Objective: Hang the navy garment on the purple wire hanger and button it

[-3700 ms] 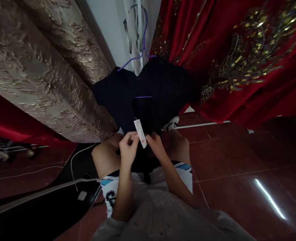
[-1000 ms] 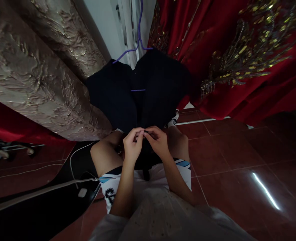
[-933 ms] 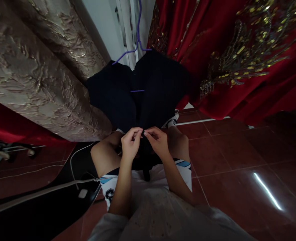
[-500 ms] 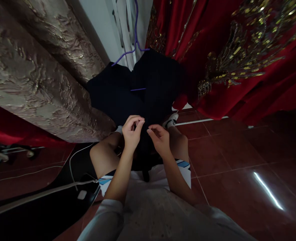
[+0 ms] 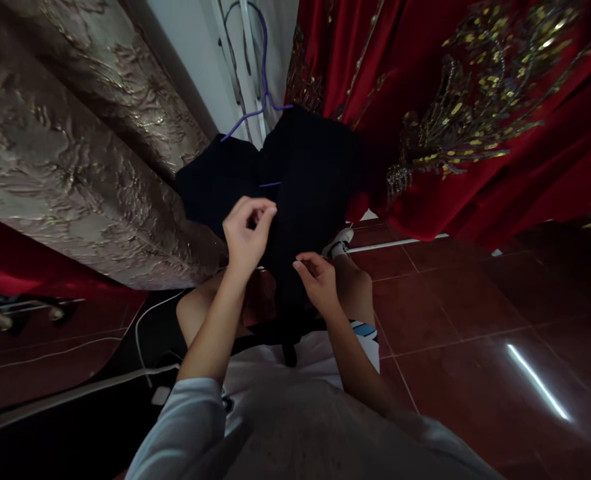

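A dark navy or black garment (image 5: pixel 315 173) hangs on a purple hanger (image 5: pixel 264 100) in front of me, its lower part reaching down between my knees. My left hand (image 5: pixel 248 230) is raised over the garment's front, thumb and forefinger pressed together. Whatever is in that pinch is too small or dark to make out. Lower and to the right, my right hand (image 5: pixel 318 279) has its thumb and forefinger drawn together against the dark cloth. What those fingertips hold cannot be made out either.
Beige textured fabric with a metallic sheen (image 5: pixel 90 153) hangs at left. Red drapery (image 5: pixel 425 200) with gold sequins (image 5: pixel 468 127) hangs at right. Behind the hanger stands a white metal frame (image 5: pixel 249 53). A pale cord (image 5: pixel 100 381) crosses the dark surface at lower left; red tiles (image 5: pixel 440 360) cover the floor.
My left hand has moved up and to the left, away from my right hand, which stays almost in place. The garment's lower left side has shifted, showing reddish floor beside my left forearm.
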`<action>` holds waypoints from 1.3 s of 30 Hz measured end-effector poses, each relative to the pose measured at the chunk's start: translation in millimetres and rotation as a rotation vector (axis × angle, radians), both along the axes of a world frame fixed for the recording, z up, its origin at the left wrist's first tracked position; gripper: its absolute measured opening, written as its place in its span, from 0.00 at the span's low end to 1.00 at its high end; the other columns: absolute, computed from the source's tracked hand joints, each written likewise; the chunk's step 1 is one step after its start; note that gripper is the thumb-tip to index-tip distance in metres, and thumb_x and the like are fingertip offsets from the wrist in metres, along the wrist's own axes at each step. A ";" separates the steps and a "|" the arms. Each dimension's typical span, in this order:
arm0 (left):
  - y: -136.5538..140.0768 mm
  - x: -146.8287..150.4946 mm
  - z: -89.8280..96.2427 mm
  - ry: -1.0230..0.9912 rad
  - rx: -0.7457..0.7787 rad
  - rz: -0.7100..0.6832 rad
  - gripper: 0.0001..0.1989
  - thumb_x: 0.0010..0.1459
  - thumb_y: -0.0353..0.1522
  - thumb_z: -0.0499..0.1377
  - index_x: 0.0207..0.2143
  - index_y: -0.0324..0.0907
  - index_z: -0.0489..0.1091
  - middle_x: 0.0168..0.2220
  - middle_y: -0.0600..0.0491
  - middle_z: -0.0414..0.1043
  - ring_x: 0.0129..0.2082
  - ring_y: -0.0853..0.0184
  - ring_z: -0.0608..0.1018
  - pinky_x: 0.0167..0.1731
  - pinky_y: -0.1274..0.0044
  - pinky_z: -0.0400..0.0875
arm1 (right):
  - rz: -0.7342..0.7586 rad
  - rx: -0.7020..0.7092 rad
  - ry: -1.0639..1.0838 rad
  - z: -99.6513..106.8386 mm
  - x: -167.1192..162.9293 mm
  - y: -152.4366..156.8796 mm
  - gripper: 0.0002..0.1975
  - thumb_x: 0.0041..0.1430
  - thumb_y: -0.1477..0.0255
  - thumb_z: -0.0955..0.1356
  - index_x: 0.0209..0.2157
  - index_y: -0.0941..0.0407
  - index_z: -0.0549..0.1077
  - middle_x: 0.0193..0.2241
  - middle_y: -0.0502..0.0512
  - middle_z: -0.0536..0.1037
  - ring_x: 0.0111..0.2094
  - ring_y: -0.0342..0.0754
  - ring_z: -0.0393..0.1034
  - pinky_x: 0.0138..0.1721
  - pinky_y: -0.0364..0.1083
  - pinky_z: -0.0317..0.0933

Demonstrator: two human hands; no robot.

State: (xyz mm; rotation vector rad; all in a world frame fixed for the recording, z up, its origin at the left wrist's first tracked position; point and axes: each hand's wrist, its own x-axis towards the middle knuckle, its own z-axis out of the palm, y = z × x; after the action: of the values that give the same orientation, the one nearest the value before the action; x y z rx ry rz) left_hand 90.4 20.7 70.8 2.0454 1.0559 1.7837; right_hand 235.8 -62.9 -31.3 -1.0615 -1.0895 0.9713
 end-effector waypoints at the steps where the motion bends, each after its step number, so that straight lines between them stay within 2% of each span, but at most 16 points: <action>1: 12.2 -2.3 8.6 -0.005 0.026 0.020 0.09 0.67 0.38 0.64 0.37 0.41 0.78 0.32 0.53 0.72 0.30 0.69 0.73 0.34 0.77 0.69 | 0.017 0.004 -0.010 -1.6 -1.6 0.3 0.09 0.60 0.64 0.72 0.37 0.55 0.77 0.35 0.54 0.80 0.37 0.48 0.75 0.42 0.47 0.68; 5: 66.2 -2.7 36.1 0.022 0.060 0.012 0.14 0.67 0.41 0.64 0.38 0.38 0.76 0.34 0.52 0.71 0.33 0.68 0.76 0.40 0.74 0.73 | 0.012 0.028 -0.034 0.4 0.7 6.5 0.09 0.62 0.64 0.71 0.38 0.55 0.76 0.36 0.54 0.79 0.38 0.48 0.75 0.43 0.47 0.67; 9: 94.7 2.3 42.5 0.018 0.037 -0.008 0.17 0.66 0.44 0.65 0.38 0.37 0.73 0.35 0.50 0.71 0.39 0.62 0.79 0.45 0.68 0.75 | -0.002 0.067 -0.086 12.6 11.7 15.2 0.09 0.62 0.64 0.71 0.39 0.54 0.76 0.36 0.53 0.79 0.38 0.48 0.75 0.42 0.47 0.67; 13: 82.6 0.9 36.1 0.109 0.038 -0.008 0.15 0.68 0.42 0.63 0.39 0.37 0.72 0.35 0.50 0.72 0.37 0.64 0.79 0.43 0.70 0.77 | 0.060 0.078 -0.181 15.7 17.6 11.4 0.08 0.63 0.65 0.70 0.38 0.55 0.76 0.36 0.54 0.78 0.38 0.48 0.74 0.42 0.46 0.66; 17: 59.8 -7.3 25.4 0.228 0.015 0.065 0.02 0.66 0.30 0.60 0.39 0.40 0.72 0.35 0.51 0.74 0.33 0.68 0.78 0.35 0.78 0.75 | 0.088 0.004 -0.175 3.9 14.7 0.4 0.10 0.63 0.63 0.70 0.38 0.55 0.75 0.35 0.54 0.78 0.37 0.48 0.73 0.41 0.46 0.66; 20: 50.4 -15.2 22.8 0.304 0.045 0.074 0.06 0.62 0.24 0.58 0.39 0.41 0.72 0.35 0.52 0.74 0.31 0.70 0.77 0.33 0.79 0.74 | 0.112 -0.016 -0.166 -3.5 8.8 -6.1 0.10 0.63 0.62 0.69 0.38 0.55 0.75 0.35 0.54 0.77 0.37 0.48 0.73 0.41 0.47 0.66; 24: 44.6 -21.3 31.8 0.448 0.094 0.027 0.09 0.64 0.24 0.55 0.43 0.41 0.72 0.37 0.51 0.74 0.33 0.67 0.77 0.37 0.75 0.74 | 0.123 -0.016 -0.160 -6.4 0.1 -10.9 0.10 0.63 0.62 0.69 0.38 0.55 0.75 0.34 0.54 0.77 0.36 0.48 0.73 0.41 0.47 0.67; 27: 47.0 -20.4 40.6 0.534 0.151 0.060 0.08 0.67 0.26 0.53 0.44 0.42 0.70 0.39 0.49 0.72 0.39 0.62 0.78 0.42 0.70 0.74 | 0.097 -0.010 -0.153 -8.7 -3.6 -10.0 0.11 0.63 0.62 0.69 0.38 0.55 0.75 0.34 0.55 0.77 0.37 0.48 0.73 0.40 0.47 0.67; 32: 66.8 -15.5 45.3 0.661 0.263 0.044 0.05 0.71 0.30 0.52 0.41 0.43 0.67 0.40 0.46 0.69 0.49 0.52 0.75 0.51 0.60 0.70 | 0.050 -0.028 -0.161 -9.1 2.9 -3.0 0.12 0.64 0.60 0.68 0.39 0.54 0.74 0.36 0.55 0.78 0.38 0.50 0.73 0.40 0.47 0.67; 39: 85.7 -7.6 35.3 0.510 0.261 0.103 0.06 0.73 0.33 0.50 0.42 0.43 0.64 0.42 0.45 0.68 0.51 0.50 0.75 0.52 0.56 0.67 | 0.031 0.031 -0.217 8.5 12.0 -6.1 0.10 0.66 0.63 0.67 0.40 0.55 0.74 0.38 0.56 0.78 0.40 0.49 0.73 0.42 0.48 0.67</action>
State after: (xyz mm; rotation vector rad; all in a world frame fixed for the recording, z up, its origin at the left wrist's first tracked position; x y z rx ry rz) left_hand 82.8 106.4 106.1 2.7498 1.1124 1.5463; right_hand 247.8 -69.0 -22.8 -1.1469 -1.2969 0.8748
